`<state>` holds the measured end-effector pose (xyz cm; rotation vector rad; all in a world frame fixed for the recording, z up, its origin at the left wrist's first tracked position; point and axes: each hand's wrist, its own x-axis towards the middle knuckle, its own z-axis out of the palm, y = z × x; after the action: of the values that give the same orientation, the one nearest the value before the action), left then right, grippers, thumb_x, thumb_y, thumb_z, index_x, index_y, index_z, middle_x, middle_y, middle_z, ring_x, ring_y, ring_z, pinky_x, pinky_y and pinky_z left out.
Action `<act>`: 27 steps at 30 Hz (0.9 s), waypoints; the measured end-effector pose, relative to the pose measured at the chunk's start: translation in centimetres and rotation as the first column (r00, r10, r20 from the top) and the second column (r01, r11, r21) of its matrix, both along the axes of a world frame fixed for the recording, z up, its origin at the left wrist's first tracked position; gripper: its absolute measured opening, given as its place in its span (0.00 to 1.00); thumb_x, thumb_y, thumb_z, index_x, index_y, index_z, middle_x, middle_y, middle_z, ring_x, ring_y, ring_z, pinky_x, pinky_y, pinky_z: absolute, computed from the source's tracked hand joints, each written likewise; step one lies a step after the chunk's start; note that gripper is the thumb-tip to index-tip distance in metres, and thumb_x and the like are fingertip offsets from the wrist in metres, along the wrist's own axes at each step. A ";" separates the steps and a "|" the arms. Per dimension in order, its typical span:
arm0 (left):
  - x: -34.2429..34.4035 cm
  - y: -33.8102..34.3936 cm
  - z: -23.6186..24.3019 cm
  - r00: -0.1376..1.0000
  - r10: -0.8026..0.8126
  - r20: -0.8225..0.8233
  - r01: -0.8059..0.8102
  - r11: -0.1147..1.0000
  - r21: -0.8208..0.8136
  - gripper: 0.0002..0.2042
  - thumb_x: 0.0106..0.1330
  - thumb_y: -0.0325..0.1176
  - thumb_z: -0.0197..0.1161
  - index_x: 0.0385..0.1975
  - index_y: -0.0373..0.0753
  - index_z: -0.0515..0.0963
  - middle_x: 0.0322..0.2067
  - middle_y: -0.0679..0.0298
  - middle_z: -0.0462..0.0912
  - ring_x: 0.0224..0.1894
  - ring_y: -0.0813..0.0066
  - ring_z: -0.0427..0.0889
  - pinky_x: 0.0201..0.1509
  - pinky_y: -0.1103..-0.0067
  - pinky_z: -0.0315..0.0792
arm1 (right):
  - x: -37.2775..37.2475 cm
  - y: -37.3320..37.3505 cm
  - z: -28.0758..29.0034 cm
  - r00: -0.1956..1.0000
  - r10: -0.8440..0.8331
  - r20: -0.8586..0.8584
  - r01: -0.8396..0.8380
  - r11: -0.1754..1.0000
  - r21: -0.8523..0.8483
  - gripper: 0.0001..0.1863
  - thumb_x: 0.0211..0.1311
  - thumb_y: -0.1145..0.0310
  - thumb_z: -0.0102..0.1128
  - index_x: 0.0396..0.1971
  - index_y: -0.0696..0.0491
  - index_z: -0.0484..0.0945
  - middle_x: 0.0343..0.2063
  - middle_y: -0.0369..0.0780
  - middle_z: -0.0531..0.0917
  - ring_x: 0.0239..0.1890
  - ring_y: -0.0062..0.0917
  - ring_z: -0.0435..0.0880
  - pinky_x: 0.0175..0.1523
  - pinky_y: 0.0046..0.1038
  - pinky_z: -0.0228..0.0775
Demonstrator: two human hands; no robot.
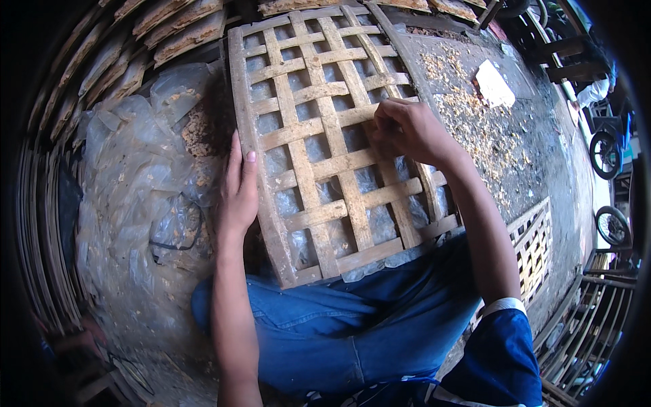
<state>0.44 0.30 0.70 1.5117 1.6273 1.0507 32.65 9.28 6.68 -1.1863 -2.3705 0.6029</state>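
Note:
A woven rack (308, 129) of flat, pale bamboo-like strips in a wooden frame is tilted before me, its near end by my lap. Against the frame's left rail rests my left hand (239, 186), closed on the edge, with its thumb at the rail and its fingers along the outer side. My right hand (410, 132) is over the right half of the lattice, fingers curled into a pinch or fist. Whatever it may hold is hidden by the hand. Clear plastic sheeting shows through the gaps in the weave.
Crumpled clear plastic sheeting (135, 176) covers the floor at left. Orange-tan crumbs (475, 122) and a white scrap (495, 85) lie at right. Stacked racks (183, 34) with flaky orange-tan material stand far left. Another lattice rack (532, 254) is beside my right arm. Motorbikes (605, 154) stand far right.

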 end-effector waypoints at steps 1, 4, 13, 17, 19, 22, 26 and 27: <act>0.0 0.0 0.0 1.000 -0.002 -0.004 0.002 1.000 0.002 0.32 0.80 0.51 0.43 0.76 0.37 0.52 0.74 0.45 0.57 0.76 0.51 0.57 0.77 0.66 0.53 | 0.1 0.0 0.0 1.000 -0.005 0.009 0.005 1.000 -0.002 0.11 0.57 0.71 0.71 0.29 0.57 0.75 0.24 0.42 0.80 0.27 0.34 0.82 0.34 0.34 0.73; -0.2 0.0 -0.3 1.000 0.002 -0.022 -0.002 1.000 0.006 0.32 0.80 0.51 0.42 0.76 0.37 0.52 0.74 0.45 0.57 0.76 0.51 0.57 0.77 0.66 0.53 | -0.2 -0.1 0.2 1.000 -0.005 0.012 0.005 1.000 -0.017 0.11 0.58 0.71 0.70 0.29 0.57 0.74 0.22 0.42 0.80 0.27 0.34 0.82 0.34 0.35 0.72; -0.5 0.4 -1.3 1.000 -0.022 0.020 0.020 0.997 0.076 0.32 0.80 0.50 0.42 0.75 0.36 0.52 0.73 0.44 0.58 0.75 0.52 0.59 0.76 0.66 0.54 | 1.0 -0.6 -0.3 0.988 -0.117 -0.098 0.110 0.991 -0.079 0.09 0.65 0.74 0.64 0.35 0.55 0.71 0.31 0.37 0.79 0.35 0.24 0.81 0.41 0.28 0.74; -0.2 -0.1 0.0 1.000 -0.007 -0.003 0.007 1.000 0.015 0.32 0.80 0.50 0.42 0.75 0.34 0.52 0.73 0.44 0.58 0.75 0.52 0.59 0.76 0.66 0.54 | 8.2 1.8 0.1 0.652 -0.316 -0.690 0.274 0.946 -0.174 0.03 0.69 0.75 0.58 0.38 0.54 0.73 0.35 0.37 0.83 0.37 0.20 0.81 0.42 0.25 0.75; 0.1 0.2 0.1 1.000 -0.006 -0.001 0.006 1.000 0.012 0.32 0.80 0.50 0.42 0.75 0.34 0.52 0.73 0.44 0.58 0.75 0.52 0.59 0.76 0.66 0.54 | 14.0 2.1 -0.9 0.639 -0.590 -0.493 0.637 0.766 -0.090 0.11 0.65 0.75 0.59 0.47 0.54 0.78 0.44 0.40 0.86 0.43 0.27 0.85 0.49 0.29 0.77; -0.1 0.3 -0.6 1.000 0.003 0.012 -0.003 0.999 0.042 0.32 0.80 0.50 0.42 0.75 0.34 0.53 0.73 0.44 0.58 0.75 0.52 0.58 0.76 0.66 0.54 | 17.7 0.1 -1.7 0.483 -0.866 -0.134 0.876 0.477 0.070 0.13 0.61 0.69 0.64 0.46 0.52 0.82 0.50 0.41 0.86 0.52 0.31 0.86 0.56 0.32 0.76; -0.3 0.2 -1.0 1.000 0.000 0.020 -0.001 0.998 0.060 0.32 0.80 0.50 0.42 0.75 0.35 0.52 0.74 0.45 0.57 0.75 0.53 0.58 0.77 0.66 0.53 | 13.0 -1.1 2.4 0.779 -0.597 -0.190 0.615 0.787 0.052 0.10 0.60 0.71 0.68 0.41 0.54 0.81 0.42 0.37 0.86 0.42 0.26 0.85 0.46 0.30 0.77; -0.4 0.2 -1.1 1.000 -0.004 0.031 0.002 0.998 0.059 0.31 0.80 0.50 0.42 0.75 0.35 0.52 0.74 0.45 0.57 0.75 0.53 0.58 0.77 0.66 0.53 | 10.7 -1.5 2.8 0.866 -0.463 -0.188 0.478 0.878 0.037 0.09 0.60 0.71 0.68 0.40 0.54 0.81 0.40 0.36 0.86 0.40 0.25 0.85 0.43 0.30 0.77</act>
<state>0.08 0.51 -0.39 1.5280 1.5851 1.1242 43.36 7.75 9.51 -1.5355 -1.8403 0.4149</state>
